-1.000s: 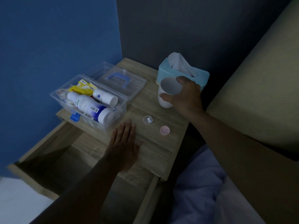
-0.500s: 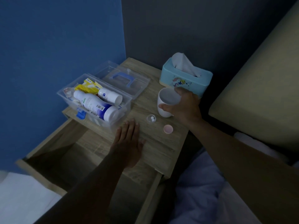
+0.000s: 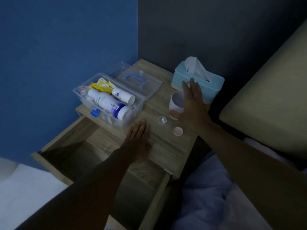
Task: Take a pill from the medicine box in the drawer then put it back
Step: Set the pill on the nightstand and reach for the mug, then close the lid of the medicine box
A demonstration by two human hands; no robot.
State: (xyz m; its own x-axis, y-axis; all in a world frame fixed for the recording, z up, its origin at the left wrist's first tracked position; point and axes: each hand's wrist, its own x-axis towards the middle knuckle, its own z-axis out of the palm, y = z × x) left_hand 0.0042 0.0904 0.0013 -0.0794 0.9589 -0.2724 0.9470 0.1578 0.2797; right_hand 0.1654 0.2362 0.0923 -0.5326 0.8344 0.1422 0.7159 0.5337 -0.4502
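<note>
The clear medicine box [image 3: 79, 93] stands open on the wooden nightstand [image 3: 167, 143], holding white bottles and a yellow packet, its lid [image 3: 149, 87] with a blue handle laid back behind it. A small clear pill container [image 3: 162, 120] with white pills sits on the top, and its pink cap [image 3: 178, 131] lies to the right. My left hand [image 3: 138, 143] rests flat on the nightstand's front edge. My right hand [image 3: 191, 103] is open with fingers spread, just off the white cup [image 3: 176, 103] standing upright.
The drawer [image 3: 79, 156] below the nightstand top is pulled out and looks dark inside. A light blue tissue box [image 3: 214, 85] stands behind the cup. A beige headboard is at the right, bedding below, and a blue wall at the left.
My right hand lowered the white cup onto the nightstand near the tissue box and let go, fingers spreading. My left hand stayed flat on the top.
</note>
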